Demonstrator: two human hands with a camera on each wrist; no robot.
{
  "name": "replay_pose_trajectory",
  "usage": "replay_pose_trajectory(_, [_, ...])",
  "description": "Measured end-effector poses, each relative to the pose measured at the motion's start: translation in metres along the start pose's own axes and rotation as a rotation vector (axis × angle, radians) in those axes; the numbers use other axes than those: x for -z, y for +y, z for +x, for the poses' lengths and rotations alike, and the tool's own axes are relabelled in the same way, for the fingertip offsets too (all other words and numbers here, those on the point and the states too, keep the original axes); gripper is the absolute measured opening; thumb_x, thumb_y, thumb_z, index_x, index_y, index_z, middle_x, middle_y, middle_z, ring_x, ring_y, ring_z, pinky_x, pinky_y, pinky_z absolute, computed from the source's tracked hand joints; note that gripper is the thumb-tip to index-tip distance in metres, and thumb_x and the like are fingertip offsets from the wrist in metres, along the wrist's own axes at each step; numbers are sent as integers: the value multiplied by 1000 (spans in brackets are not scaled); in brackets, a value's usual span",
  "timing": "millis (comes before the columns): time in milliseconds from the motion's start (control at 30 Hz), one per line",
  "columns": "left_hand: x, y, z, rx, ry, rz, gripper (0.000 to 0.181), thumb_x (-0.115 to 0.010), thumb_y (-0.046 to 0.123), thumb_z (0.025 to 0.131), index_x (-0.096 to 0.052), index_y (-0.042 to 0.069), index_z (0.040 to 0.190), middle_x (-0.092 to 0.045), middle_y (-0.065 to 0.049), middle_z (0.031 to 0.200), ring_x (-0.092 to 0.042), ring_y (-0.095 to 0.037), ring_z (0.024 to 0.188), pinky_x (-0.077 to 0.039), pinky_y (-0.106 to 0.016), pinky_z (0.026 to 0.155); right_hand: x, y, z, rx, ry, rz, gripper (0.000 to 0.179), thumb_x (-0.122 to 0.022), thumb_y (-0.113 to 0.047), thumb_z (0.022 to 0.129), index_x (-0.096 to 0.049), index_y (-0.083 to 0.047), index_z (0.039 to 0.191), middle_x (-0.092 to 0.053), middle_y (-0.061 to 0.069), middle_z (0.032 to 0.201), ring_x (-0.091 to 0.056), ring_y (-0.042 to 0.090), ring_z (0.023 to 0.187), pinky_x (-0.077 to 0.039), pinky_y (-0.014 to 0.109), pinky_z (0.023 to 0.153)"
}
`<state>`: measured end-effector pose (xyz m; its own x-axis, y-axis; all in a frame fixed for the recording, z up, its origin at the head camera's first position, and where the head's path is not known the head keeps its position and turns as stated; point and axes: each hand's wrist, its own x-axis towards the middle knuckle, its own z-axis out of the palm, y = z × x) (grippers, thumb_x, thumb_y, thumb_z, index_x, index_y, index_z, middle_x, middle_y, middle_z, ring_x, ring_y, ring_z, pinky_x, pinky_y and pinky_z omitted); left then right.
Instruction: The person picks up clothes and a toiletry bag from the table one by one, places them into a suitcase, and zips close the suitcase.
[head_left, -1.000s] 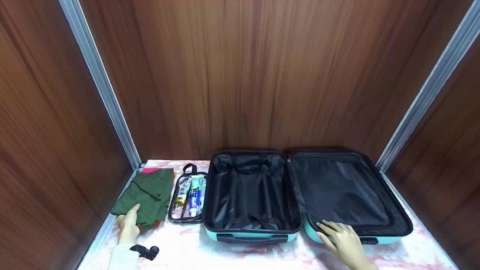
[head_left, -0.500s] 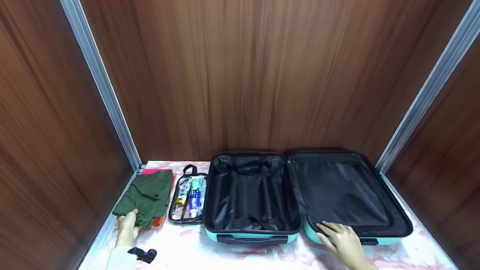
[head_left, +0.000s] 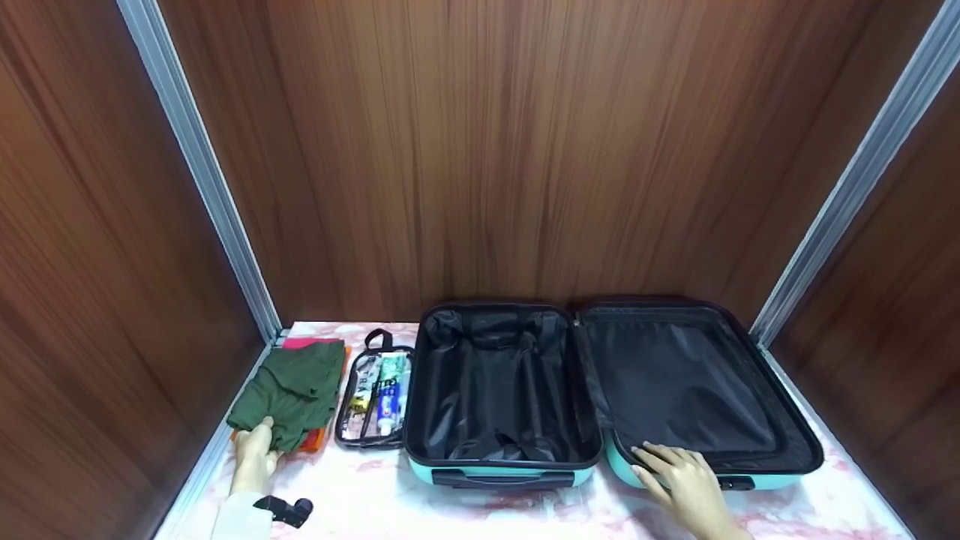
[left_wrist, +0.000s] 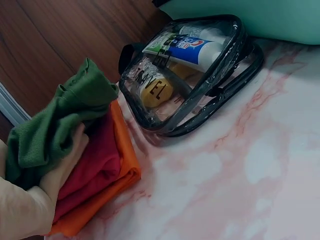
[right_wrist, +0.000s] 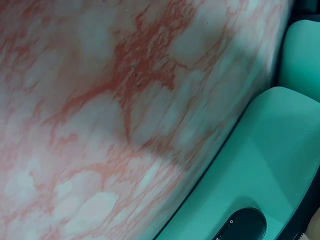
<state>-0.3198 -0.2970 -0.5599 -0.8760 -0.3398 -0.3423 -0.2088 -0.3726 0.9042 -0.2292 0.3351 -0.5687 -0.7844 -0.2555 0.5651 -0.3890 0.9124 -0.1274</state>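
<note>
My left hand (head_left: 253,452) holds a folded dark green garment (head_left: 296,382) by its near edge, thumb on top. In the left wrist view, its fingers (left_wrist: 65,165) reach between the green cloth and a folded red garment (left_wrist: 95,165). Under the red lies a folded orange garment (left_wrist: 127,150). An opened suitcase (head_left: 504,459), turquoise outside with black lining, lies flat with both halves spread. My right hand (head_left: 681,480) rests with relaxed fingers on the near rim of the right half. In the right wrist view, only the turquoise shell (right_wrist: 240,165) and a sliver of skin show.
A clear toiletry pouch (head_left: 371,442) with black edging stands between the clothes and the suitcase. Inside it are a toothpaste tube (left_wrist: 197,52) and a yellow item (left_wrist: 156,92). Wood-grain walls (head_left: 495,150) enclose the pink marbled tabletop (head_left: 375,502) on three sides.
The green garment's near edge has shifted and bunched slightly in my left hand, showing more orange beneath. My left hand moved slightly toward me. My right hand has stayed in place.
</note>
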Motion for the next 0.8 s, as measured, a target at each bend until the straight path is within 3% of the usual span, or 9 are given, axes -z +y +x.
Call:
replay_pose_trajectory(133, [-2, 0, 1, -22, 44, -40, 68, -37, 17, 103, 3, -8, 152, -22, -23, 145, -28, -33, 132, -34, -38, 105, -1, 0, 1, 6, 6, -3, 28, -76, -30, 86, -77, -18, 111, -72, 6, 111, -67, 30, 97, -50, 52, 82])
replay_pose_trajectory(233, [-5, 2, 2, -35, 86, -60, 67, -39, 16, 102, 0, -7, 152, -28, -19, 141, -38, -27, 122, -39, -33, 100, -1, 0, 2, 7, 11, -1, 28, -77, -31, 86, -77, -18, 111, -72, 6, 111, -67, 29, 97, -50, 52, 83])
replay_pose_trajectory(300, [-8, 4, 3, -41, 107, -75, 65, -39, 15, 102, -3, -6, 152, -32, -15, 136, -42, -20, 111, -44, -27, 89, -1, 0, 2, 3, 11, -1, 28, -77, -31, 86, -77, -18, 111, -72, 5, 111, -67, 28, 97, -50, 51, 82])
replay_pose_trajectory(433, [-11, 7, 2, -45, 113, -116, 65, -39, 14, 102, -2, -3, 153, -35, -11, 131, -43, -13, 101, -45, -19, 76, -2, 0, 2, 9, 18, -5, 28, -77, -31, 86, -77, -18, 110, -72, 4, 110, -67, 27, 96, -50, 50, 81])
replay_pose_trajectory(800, [-18, 10, 3, -95, 122, -130, 62, -39, 15, 104, -8, -1, 155, -36, -10, 134, -45, -14, 107, -44, -23, 85, -5, 4, 0, 71, 85, -6, 29, -79, -28, 81, -78, -16, 108, -73, 6, 107, -68, 29, 92, -50, 50, 78])
